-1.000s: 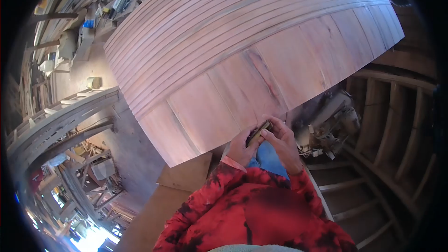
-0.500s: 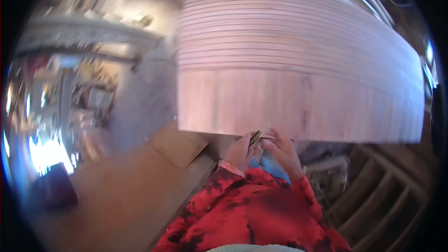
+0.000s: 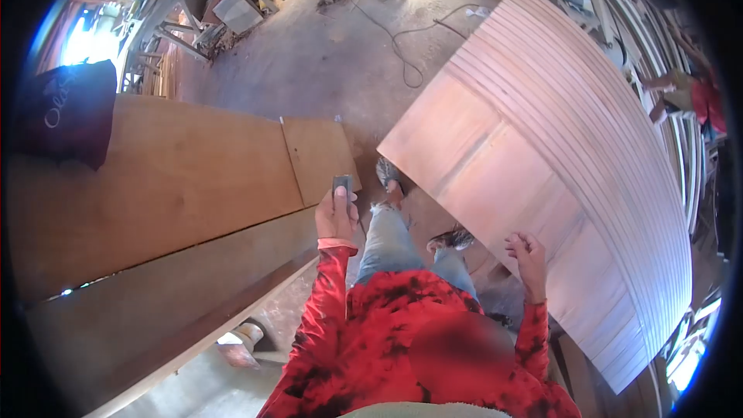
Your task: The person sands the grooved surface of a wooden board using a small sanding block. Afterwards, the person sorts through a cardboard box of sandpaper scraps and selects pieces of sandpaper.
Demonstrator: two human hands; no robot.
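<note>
- Long, brown wooden tabletop (image 3: 170, 178) at left.
- Left hand (image 3: 335, 218) holds a small dark rectangular block (image 3: 341, 183) near the tabletop's end; it looks light and stiff, best pinched by its long sides.
- Right hand (image 3: 530, 259), fingers curled, before the pinkish, grooved wooden panel (image 3: 472, 159); whether it's holding anything, I can't tell.

Left grip (image 3: 335, 218): thumb and fingers are covering the lower part of a small dark block (image 3: 341, 181). Right grip (image 3: 530, 258): curled fingers are hiding the palm; any contents are escaping view. Far left of the left grip, a dark bag (image 3: 89, 120) is running into shadow. Right of the right grip, the edge is cropping a person (image 3: 706, 103). Between and below both, blur is masking part of a red shirt (image 3: 371, 333).
</note>
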